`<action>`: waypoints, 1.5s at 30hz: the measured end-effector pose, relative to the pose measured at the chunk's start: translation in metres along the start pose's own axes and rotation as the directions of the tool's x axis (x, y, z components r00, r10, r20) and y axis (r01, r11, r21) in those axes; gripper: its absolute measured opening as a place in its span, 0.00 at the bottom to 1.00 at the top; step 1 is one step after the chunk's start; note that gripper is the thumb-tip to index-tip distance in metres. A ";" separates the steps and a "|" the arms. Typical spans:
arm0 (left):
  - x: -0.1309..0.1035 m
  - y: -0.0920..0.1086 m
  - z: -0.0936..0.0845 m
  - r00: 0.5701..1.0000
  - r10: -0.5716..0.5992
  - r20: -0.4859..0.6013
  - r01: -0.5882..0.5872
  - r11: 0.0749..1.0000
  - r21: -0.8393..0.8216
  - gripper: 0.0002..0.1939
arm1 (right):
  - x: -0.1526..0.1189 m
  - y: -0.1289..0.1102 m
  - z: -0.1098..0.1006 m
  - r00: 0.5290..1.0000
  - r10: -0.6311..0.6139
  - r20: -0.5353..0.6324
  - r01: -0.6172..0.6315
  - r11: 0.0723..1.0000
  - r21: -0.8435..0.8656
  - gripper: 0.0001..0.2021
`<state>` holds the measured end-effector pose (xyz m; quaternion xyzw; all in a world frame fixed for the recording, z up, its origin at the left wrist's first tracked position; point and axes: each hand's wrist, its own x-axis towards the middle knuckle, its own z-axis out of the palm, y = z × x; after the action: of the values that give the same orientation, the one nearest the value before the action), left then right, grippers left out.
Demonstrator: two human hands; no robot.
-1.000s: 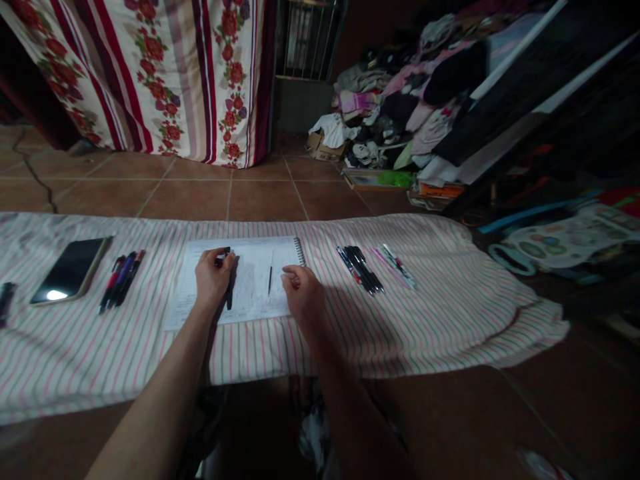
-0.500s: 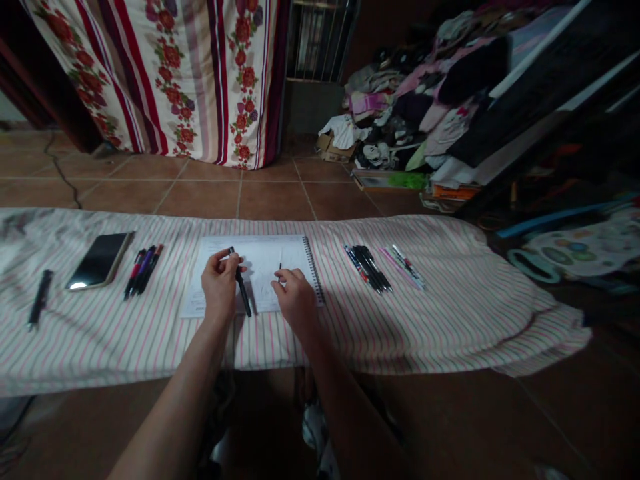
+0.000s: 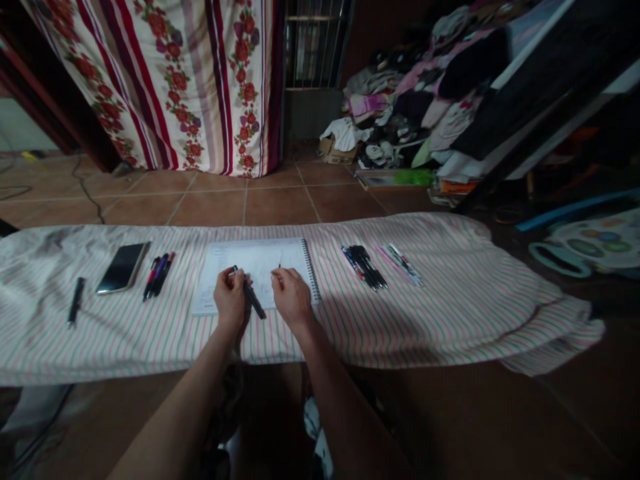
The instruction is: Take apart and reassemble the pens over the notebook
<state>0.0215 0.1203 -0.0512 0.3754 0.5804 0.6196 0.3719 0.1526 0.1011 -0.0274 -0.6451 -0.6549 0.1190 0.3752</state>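
My left hand (image 3: pixel 230 298) is closed around a black pen (image 3: pixel 255 302), which slants down to the right over the near edge of the spiral notebook (image 3: pixel 250 251). The pen's upper end shows between thumb and fingers. My right hand (image 3: pixel 294 298) pinches a thin stick (image 3: pixel 280 259), pale at the top and dark lower down, that looks like a pen refill. It points up over the open page. Both hands hover at or rest on the notebook's lower half; I cannot tell whether they touch the paper.
Left of the notebook lie several pens (image 3: pixel 159 275), a phone (image 3: pixel 123 268) and a lone black pen (image 3: pixel 75 302). Rightward are a cluster of black pens (image 3: pixel 367 267) and some slim pens (image 3: pixel 401 265). A striped cloth (image 3: pixel 450 300) covers the surface. Clothes (image 3: pixel 400 100) are heaped behind.
The view has shifted, so things on the left appear farther right. My left hand has come nearer my right, and the black pen is tilted more. The thin stick is still in my right hand.
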 end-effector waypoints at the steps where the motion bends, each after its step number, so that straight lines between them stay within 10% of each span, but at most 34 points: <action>1: 0.000 0.000 -0.001 1.000 0.017 0.013 -0.018 0.999 0.048 0.14 | 0.000 -0.001 -0.002 1.000 0.004 0.003 -0.004 1.000 0.011 0.09; 9: -0.003 0.004 0.001 0.989 0.146 0.013 -0.140 0.917 0.374 0.19 | 0.002 0.001 -0.012 1.000 0.025 0.001 -0.025 0.995 0.101 0.10; 22: -0.009 0.022 0.016 0.987 -0.130 -0.097 0.108 0.974 -0.198 0.15 | -0.003 0.012 -0.004 0.998 -0.011 0.056 0.010 1.000 0.019 0.10; 45: 0.005 0.029 0.019 0.958 -0.288 -0.001 0.285 0.948 -0.144 0.10 | 0.033 -0.004 -0.029 0.999 -0.012 0.031 0.009 0.996 0.089 0.12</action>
<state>0.0355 0.1318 -0.0216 0.2530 0.5872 0.6029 0.4772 0.1723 0.1221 0.0068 -0.6225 -0.6582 0.1560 0.3936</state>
